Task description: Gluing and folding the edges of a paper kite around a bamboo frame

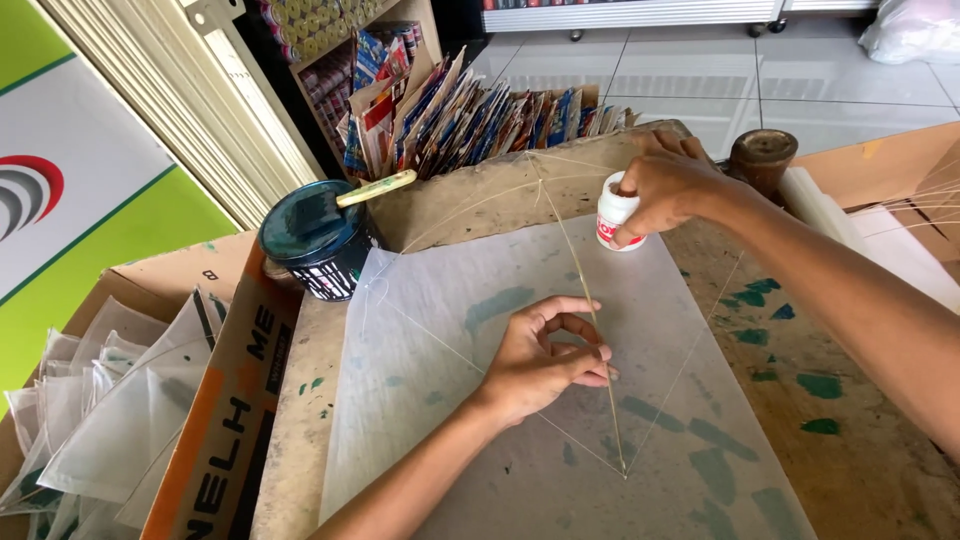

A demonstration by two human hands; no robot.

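A sheet of thin translucent paper [450, 400] lies on a worn wooden board [840, 440], with a kite frame of thin sticks and string on top. My left hand [545, 355] presses on the paper and pinches the long centre stick [600, 350] near its middle. My right hand [670, 185] grips a small white glue bottle [612, 215] with a red label, standing at the paper's far edge next to the stick's upper part.
A dark teal paint can [315, 235] with a brush across it stands at the board's far left corner. A cardboard box [225, 400] of finished translucent kites sits left. Stacked printed packets [470, 110] line the back. A brown wooden spool [762, 155] stands far right.
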